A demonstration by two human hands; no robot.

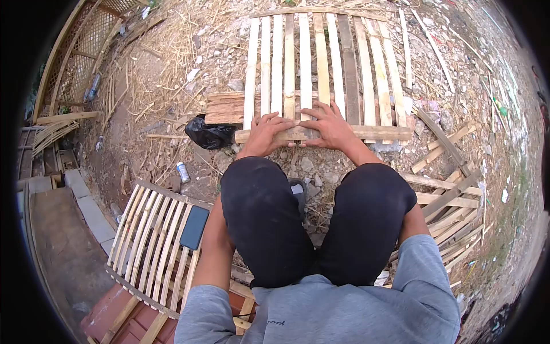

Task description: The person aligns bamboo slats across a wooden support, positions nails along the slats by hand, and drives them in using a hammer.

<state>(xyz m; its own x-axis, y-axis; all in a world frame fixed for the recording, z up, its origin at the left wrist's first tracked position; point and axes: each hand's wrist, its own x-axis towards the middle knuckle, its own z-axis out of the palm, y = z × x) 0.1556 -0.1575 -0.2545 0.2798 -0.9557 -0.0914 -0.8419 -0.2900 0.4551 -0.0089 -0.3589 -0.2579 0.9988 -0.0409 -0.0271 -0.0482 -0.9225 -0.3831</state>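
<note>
A slatted wooden panel (321, 63) lies on the ground in front of me, its pale slats and one darker slat running between two cross rails. My left hand (264, 135) is on the near rail (378, 133), fingers over its top and thumb at the near edge. Just to its right, my right hand (329, 129) grips the same rail, fingers spread over the slat ends and thumb low on the near side. The two hands almost meet at the thumbs. Under the near end of the slats is a rough, weathered wooden block (223, 108).
A black plastic bag (210, 133) sits left of the panel. At lower left, a phone (195, 227) rests on another slatted panel (150, 241). A can (183, 172) lies on the littered ground. Loose wooden strips (450, 200) are piled at right. A lattice panel (80, 46) stands upper left.
</note>
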